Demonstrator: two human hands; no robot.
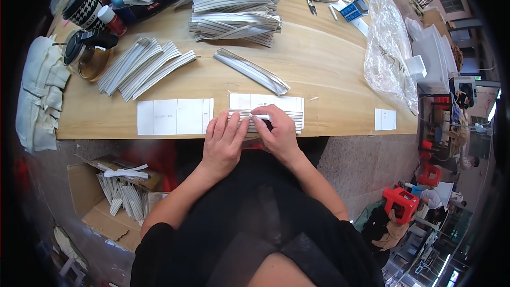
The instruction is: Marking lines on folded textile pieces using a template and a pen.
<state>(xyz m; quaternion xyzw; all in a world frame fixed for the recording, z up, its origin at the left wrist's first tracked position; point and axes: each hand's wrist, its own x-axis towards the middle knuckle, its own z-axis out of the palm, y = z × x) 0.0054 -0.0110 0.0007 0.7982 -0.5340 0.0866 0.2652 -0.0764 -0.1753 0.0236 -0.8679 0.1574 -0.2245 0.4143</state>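
Wooden table point(319, 64); left hand point(223, 141) flat, right hand point(276, 130) pinching striped strip point(241, 118).

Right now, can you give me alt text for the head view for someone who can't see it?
Both hands press on a striped fabric strip at the near edge of a wooden table: left hand flat, right hand pinching a small white piece. Stacks of striped strips lie farther back.

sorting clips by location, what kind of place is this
Probably a small garment or textile workshop: both hands press a striped fabric strip on a wooden worktable, beside stacks of similar strips and a carton of more.
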